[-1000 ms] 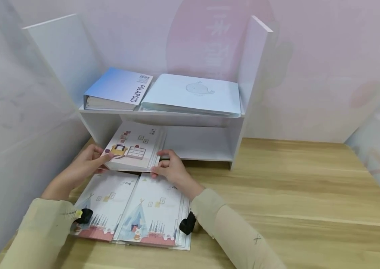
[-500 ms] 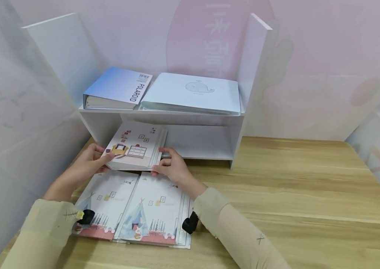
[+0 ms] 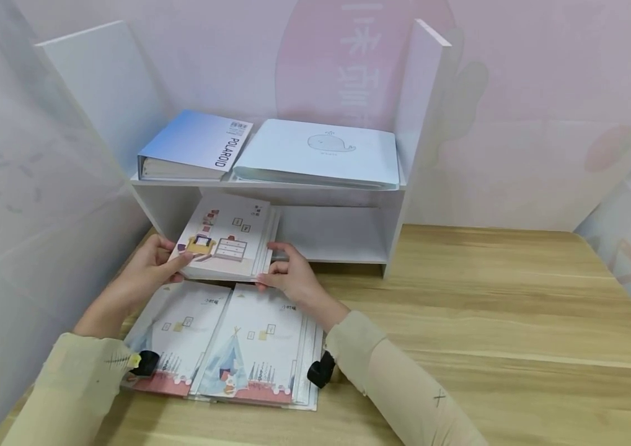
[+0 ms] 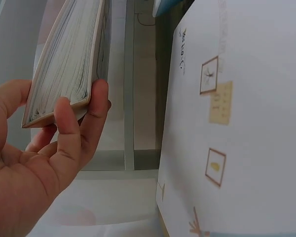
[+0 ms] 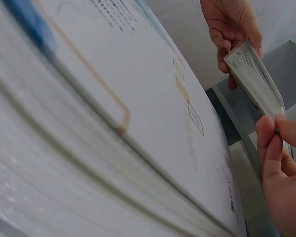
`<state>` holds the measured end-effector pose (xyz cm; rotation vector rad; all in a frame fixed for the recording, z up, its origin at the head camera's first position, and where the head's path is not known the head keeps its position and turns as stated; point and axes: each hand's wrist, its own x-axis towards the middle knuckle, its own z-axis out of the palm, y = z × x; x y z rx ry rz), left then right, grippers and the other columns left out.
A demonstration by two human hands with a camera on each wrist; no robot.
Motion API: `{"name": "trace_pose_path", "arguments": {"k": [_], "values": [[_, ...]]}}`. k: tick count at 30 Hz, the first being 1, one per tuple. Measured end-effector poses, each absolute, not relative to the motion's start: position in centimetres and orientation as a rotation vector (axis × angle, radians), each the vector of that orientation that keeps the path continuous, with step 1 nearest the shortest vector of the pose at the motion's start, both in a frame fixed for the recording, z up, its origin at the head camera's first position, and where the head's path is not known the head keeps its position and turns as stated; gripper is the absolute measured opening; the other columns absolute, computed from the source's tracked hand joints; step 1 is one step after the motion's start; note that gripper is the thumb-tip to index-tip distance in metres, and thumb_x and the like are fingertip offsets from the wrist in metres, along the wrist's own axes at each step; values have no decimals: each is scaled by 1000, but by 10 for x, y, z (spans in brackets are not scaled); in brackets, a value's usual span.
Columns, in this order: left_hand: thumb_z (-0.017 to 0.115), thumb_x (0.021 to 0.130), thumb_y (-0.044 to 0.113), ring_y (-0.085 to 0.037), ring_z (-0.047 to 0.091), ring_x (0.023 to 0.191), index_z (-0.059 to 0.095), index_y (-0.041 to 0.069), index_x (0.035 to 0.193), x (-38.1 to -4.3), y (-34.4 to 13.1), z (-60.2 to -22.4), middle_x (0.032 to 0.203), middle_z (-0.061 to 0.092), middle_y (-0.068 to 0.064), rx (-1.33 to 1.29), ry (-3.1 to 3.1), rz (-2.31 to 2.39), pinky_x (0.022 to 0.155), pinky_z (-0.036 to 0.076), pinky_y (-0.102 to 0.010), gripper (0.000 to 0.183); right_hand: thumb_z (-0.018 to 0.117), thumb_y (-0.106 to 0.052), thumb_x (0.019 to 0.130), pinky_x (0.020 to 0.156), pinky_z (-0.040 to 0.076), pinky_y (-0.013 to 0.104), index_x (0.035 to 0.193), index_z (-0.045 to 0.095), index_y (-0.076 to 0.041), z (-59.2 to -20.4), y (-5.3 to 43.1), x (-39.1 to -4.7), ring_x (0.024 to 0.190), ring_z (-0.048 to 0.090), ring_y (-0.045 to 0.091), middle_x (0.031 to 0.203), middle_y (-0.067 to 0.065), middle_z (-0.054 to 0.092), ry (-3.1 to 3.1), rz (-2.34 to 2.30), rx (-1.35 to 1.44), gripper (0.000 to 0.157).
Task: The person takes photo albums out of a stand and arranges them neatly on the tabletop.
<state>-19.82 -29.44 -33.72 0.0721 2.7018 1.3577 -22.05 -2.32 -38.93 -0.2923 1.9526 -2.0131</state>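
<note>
A thick white photo album [image 3: 226, 232] with a drawn armchair and dresser is held in both hands, its far part inside the lower left of the white shelf. My left hand [image 3: 150, 267] grips its near left corner, thumb on the cover and fingers beneath, as the left wrist view shows. At the near right edge, my right hand [image 3: 293, 279] pinches the album between thumb and fingers. The page edges [image 4: 71, 59] face the left wrist camera. Below the hands, two similar albums with a tent drawing, a left one [image 3: 181, 334] and a right one [image 3: 254, 347], lie side by side.
The white two-tier shelf [image 3: 429, 80] stands against the wall. On its upper board lie a blue POLAROID album [image 3: 198, 142] and a pale whale-print album [image 3: 315, 152]. The lower compartment's bare board [image 3: 332, 235] shows to the right. The wooden table [image 3: 505, 322] extends right.
The held album has shifted slightly farther back and right toward the shelf, its far edge raised a little. Both hands moved along with it and kept their hold.
</note>
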Motion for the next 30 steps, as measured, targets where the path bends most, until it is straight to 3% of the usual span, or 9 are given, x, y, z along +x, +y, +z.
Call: {"name": "trace_pose_path", "arguments": {"k": [6, 16, 30], "values": [[55, 102, 34, -7, 59, 78, 29, -2, 126, -197, -292, -337, 110, 55, -18, 90, 2680, 1369, 73, 55, -18, 50, 69, 1, 90, 89, 57, 32, 150, 38, -18, -387, -18, -218, 75, 72, 22, 72, 5, 66, 1936, -2005, -303, 71], [54, 102, 33, -7, 58, 73, 30, -4, 125, -193, -286, -336, 101, 62, -13, 85, 2688, 1374, 70, 54, -21, 50, 70, 1, 90, 93, 55, 33, 150, 38, -17, -382, -9, -214, 73, 70, 16, 73, 4, 66, 1946, -2000, -324, 71], [56, 102, 30, -6, 59, 79, 30, -5, 124, -182, -273, -333, 109, 55, -22, 109, 2697, 1413, 73, 56, -18, 49, 70, 1, 90, 98, 52, 35, 150, 37, -17, -376, 3, -208, 73, 70, 19, 75, 3, 68, 1960, -1978, -348, 71]]}}
